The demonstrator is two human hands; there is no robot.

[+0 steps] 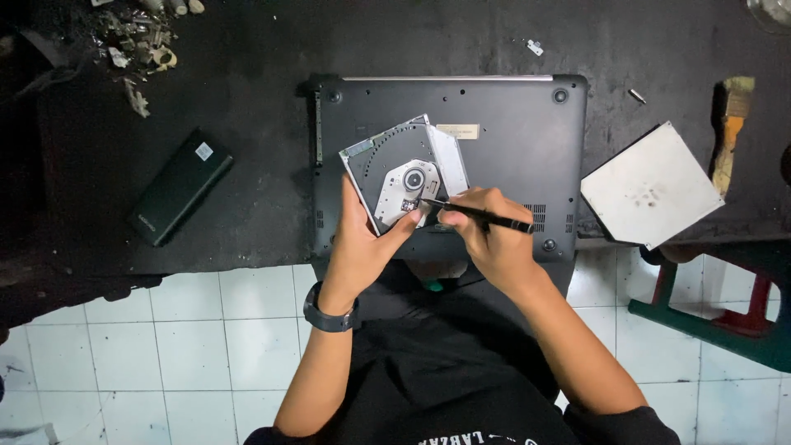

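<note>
Above the laptop (494, 156), which lies upside down on the dark bench (247, 189), the left hand (362, 243) holds the drive (404, 173) tilted, fingers closed round its lower left edge with the thumb across the front corner. The right hand (494, 239) pinches a thin black screwdriver (478, 214) like a pen, its tip touching the drive's pale centre plate just beside the left thumb. The likeliest trouble, as I judge it, is the tip skidding off: the drive is held by one edge only, so a push could twist it in the grip, scratch the plate or jab the thumb. A freed screw could drop to the tiled floor (165, 346) under the hands. Away from the grip lie a battery (180, 196) and a white plate (651, 185).
</note>
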